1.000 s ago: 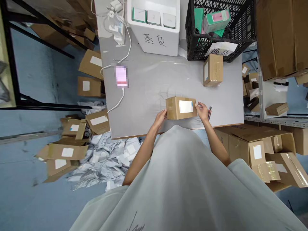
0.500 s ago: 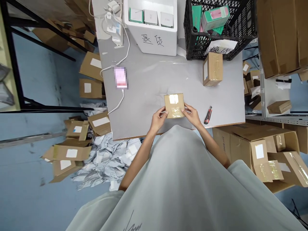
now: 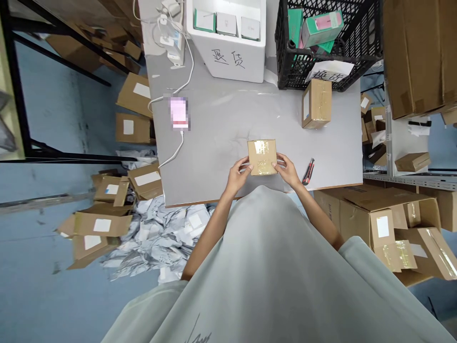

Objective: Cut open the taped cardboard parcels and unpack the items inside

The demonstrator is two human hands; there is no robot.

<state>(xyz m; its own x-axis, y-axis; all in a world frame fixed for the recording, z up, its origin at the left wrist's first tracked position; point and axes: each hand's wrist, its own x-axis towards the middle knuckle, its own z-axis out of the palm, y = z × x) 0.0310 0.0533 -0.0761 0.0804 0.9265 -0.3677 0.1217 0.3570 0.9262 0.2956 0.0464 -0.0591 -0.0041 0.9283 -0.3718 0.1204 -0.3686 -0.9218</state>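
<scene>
Between my two hands, near the table's front edge, is a small cardboard box (image 3: 262,155) with a white label and shiny clear tape on the face toward me. My left hand (image 3: 240,172) grips its left side, the thumb on the near lower corner. On the right side my right hand (image 3: 286,169) holds it the same way, fingers behind the edge. A red and black utility knife (image 3: 308,172) lies on the table just right of my right hand. Farther back on the right stands a taller taped cardboard box (image 3: 317,104).
At the back of the grey table (image 3: 214,114) stand a white bin (image 3: 228,59) holding small boxes and a black crate (image 3: 328,78) with green boxes. A blurred pink-screened device (image 3: 179,113) and cables lie left. Opened cartons (image 3: 103,224) and crumpled packaging (image 3: 160,238) cover the floor.
The small box and both hands have shifted slightly to the right in the view. Both hands keep their hold; the knife stays on the table.
</scene>
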